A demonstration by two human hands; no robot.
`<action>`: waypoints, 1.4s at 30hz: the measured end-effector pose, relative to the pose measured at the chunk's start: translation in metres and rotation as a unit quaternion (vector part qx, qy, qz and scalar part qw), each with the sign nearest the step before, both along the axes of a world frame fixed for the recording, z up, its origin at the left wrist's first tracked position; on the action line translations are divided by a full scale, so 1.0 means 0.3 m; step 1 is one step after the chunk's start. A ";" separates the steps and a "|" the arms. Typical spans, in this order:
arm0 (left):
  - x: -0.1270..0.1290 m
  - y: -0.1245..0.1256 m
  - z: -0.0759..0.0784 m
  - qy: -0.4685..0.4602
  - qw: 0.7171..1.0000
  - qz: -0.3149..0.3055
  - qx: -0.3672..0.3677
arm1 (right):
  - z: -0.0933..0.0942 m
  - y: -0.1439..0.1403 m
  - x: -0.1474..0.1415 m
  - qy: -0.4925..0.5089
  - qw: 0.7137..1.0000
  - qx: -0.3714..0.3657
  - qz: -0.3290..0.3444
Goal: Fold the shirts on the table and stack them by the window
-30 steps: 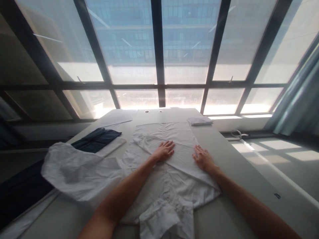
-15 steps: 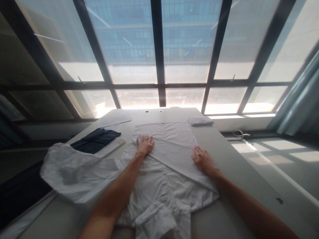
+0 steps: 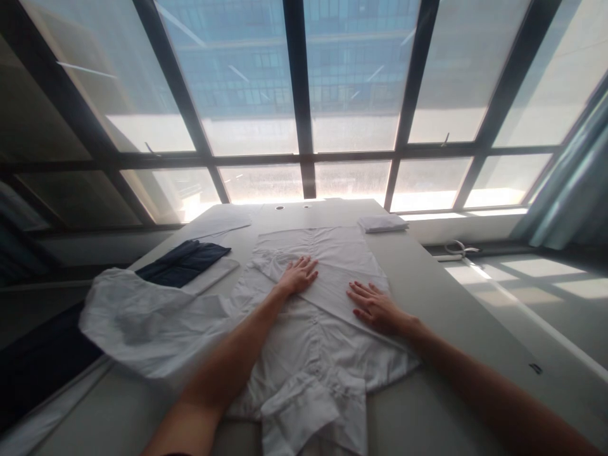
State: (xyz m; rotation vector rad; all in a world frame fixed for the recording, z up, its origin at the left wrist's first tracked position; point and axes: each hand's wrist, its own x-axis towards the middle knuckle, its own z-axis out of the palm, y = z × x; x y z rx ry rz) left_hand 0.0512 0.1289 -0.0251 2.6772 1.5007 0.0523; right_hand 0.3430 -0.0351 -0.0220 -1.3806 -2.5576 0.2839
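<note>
White shirt (image 3: pixel 313 329) lies spread flat on a long pale table (image 3: pixel 427 266) that runs toward a wall of tall windows. One side panel is folded across its middle, leaving a diagonal edge. Both hands rest on it open and flat, gripping nothing. The left hand (image 3: pixel 298 276) presses the upper end of the fold; half a second ago it sat further out toward the shirt's left edge, so it has slid back inward. The right hand (image 3: pixel 376 308), earlier at the right edge, has moved in toward the centre along the fold. This looks like smoothing of the folded panel, with the fold itself holding its place. A loose white sleeve (image 3: pixel 142 323) trails off to the left, possibly part of the same garment. Beyond it lies dark navy cloth (image 3: pixel 183 263), and a small folded white piece (image 3: pixel 382 223) sits near the far right corner.
</note>
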 end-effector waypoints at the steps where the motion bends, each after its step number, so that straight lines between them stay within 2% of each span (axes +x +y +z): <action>1: 0.000 0.002 0.000 0.001 1.000 0.000 -0.001 | 0.003 -0.021 0.000 -0.002 1.000 -0.006 0.009; 10: 0.005 0.011 0.003 -0.005 1.000 0.006 -0.006 | 0.039 -0.330 0.060 0.021 0.990 -0.086 0.105; 13: 0.006 0.014 -0.001 -0.003 1.000 0.007 -0.002 | 0.061 -0.355 0.094 0.063 0.985 -0.113 0.113; 15: 0.006 0.015 -0.001 -0.002 1.000 0.007 0.001 | 0.073 -0.307 0.103 0.111 0.988 -0.088 0.055; 18: 0.007 0.014 0.003 -0.001 1.000 0.006 0.003 | 0.067 -0.167 0.077 0.162 0.983 0.011 -0.087; 19: 0.007 0.013 0.005 -0.001 1.000 0.006 0.003 | 0.056 -0.117 0.059 0.155 0.982 0.028 -0.106; 24: 0.004 0.011 0.010 0.002 1.000 0.004 0.001 | -0.012 0.057 0.001 0.030 0.994 -0.004 -0.101; 29: 0.004 0.015 0.005 0.003 1.000 0.003 0.004 | -0.021 0.142 0.101 -0.025 0.993 -0.006 -0.113; 32: 0.001 0.020 0.000 0.007 1.000 0.002 0.010 | -0.021 0.188 0.169 -0.040 0.988 -0.020 -0.151; 36: 0.001 0.016 0.013 0.013 1.000 0.006 -0.001 | -0.037 0.226 0.208 -0.030 0.977 -0.018 -0.210; 39: 0.034 -0.027 0.045 0.015 1.000 0.015 -0.008 | -0.053 0.233 0.213 -0.002 0.976 0.002 -0.217; 42: 0.118 -0.123 0.071 -0.010 0.999 -0.048 0.000 | -0.065 0.234 0.220 0.014 0.977 0.012 -0.213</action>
